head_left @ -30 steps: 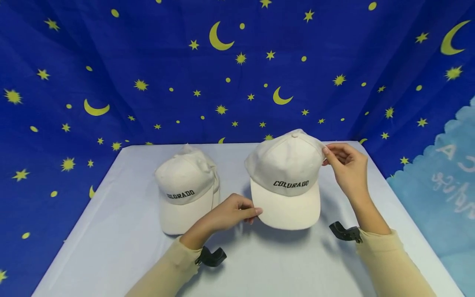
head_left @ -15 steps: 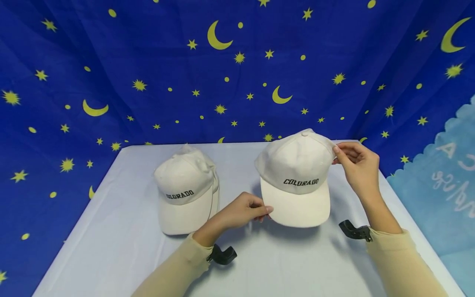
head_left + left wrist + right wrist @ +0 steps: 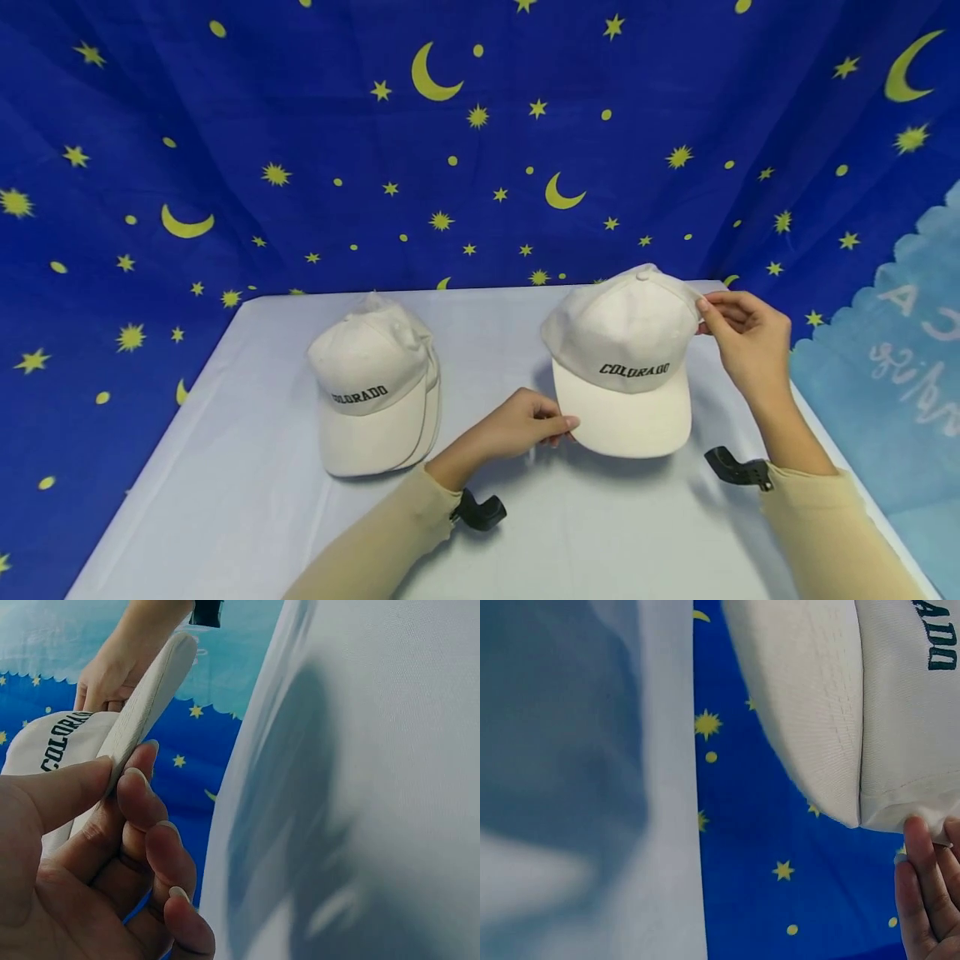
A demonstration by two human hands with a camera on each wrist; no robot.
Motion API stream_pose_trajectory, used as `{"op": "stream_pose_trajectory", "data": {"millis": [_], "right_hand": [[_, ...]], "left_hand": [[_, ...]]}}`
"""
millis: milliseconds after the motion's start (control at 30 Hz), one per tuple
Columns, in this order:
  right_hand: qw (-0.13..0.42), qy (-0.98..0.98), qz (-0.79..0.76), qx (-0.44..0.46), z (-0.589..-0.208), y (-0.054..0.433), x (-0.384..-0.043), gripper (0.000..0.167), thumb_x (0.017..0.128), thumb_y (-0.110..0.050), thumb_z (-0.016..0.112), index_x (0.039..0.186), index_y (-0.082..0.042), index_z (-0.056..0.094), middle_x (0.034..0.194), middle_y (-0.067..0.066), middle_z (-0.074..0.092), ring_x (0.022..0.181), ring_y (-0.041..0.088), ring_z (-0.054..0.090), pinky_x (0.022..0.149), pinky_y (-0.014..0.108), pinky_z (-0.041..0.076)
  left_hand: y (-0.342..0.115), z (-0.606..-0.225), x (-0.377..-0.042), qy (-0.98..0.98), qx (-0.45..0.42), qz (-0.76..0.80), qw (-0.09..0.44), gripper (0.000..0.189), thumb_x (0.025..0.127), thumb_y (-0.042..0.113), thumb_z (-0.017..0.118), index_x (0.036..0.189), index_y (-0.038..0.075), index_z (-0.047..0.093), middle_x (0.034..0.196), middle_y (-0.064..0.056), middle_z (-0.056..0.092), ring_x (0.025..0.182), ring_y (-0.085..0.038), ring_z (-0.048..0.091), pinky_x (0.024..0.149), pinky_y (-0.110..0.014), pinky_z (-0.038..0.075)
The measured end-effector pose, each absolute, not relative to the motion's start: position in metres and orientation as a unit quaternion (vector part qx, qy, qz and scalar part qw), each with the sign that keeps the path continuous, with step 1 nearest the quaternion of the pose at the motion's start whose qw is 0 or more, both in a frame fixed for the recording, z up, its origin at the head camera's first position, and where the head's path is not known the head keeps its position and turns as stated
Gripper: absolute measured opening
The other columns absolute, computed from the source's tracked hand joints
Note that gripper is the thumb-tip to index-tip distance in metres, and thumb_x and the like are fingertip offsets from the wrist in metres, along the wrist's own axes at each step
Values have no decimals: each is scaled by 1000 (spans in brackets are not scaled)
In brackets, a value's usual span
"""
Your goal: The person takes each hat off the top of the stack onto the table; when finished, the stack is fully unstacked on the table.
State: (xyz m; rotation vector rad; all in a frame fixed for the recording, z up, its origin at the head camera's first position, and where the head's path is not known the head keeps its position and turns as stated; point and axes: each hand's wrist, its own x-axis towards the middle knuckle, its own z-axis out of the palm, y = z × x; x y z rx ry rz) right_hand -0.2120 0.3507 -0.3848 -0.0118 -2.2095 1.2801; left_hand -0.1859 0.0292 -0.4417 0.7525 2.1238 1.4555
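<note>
1. Right of centre in the head view, a white cap [image 3: 621,354] lettered COLORADO is held between both hands, raised above the white table [image 3: 217,500], brim toward the lower edge.
2. Left hand [image 3: 521,427]: at the cap's lower left, thumb and fingertips pinching the brim's edge.
3. Right hand [image 3: 752,340]: at the cap's upper right, thumb and fingers pinching the crown's side.
4. Left of centre, stacked caps [image 3: 371,375] rest on the table, apart from the held one.

Held cap [image 3: 622,358]: one. Stacked caps [image 3: 371,392]: at least two. Hands [image 3: 521,427] [image 3: 753,346]: two. Black wrist pieces [image 3: 482,510] [image 3: 733,467]: two.
</note>
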Motion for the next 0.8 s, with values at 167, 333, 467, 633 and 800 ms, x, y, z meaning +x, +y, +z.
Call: {"op": "stream_pose_trajectory", "data": {"millis": [167,333,467,633,800], "right_hand": [[286,-828,482,-26,-392,361,-210,27,98,-20,69,110,4,71,88,-15,70,71,-2,68,67,12,53],[280,-834,473,-47,-401,371,-207,29,99,-22,69,112,3,70,86,-21,67,71,-4,67,67,11,53],[280,-835,471,-58,-406,379,-207,30,99,-23,69,112,3,70,84,-23,66,71,-3,68,67,11,53],[286,-827,481,-60,-409,387,-206,28,98,-20,70,111,5,70,83,-22,67,69,-3,67,66,11,53],[284,-827,480,-76,-411,396,-204,28,98,-19,69,113,5,70,86,-17,69,69,-4,67,66,11,53]], "left_hand": [[40,-446,-187,769,273,528,237,39,103,33,64,88,0,79,76,-24,65,53,-7,45,49,-22,36],[51,-450,-187,770,265,526,246,38,102,33,64,86,2,79,71,-17,66,53,-8,46,48,-22,36],[59,-452,-187,772,261,525,246,38,102,33,65,86,3,79,70,-13,66,55,-15,50,48,-22,37],[69,-456,-188,780,260,514,247,39,103,35,64,85,4,79,68,-9,65,56,-16,52,46,-22,39],[82,-459,-189,790,254,502,246,41,103,38,63,82,6,78,69,-10,66,52,-9,47,46,-22,37]]}}
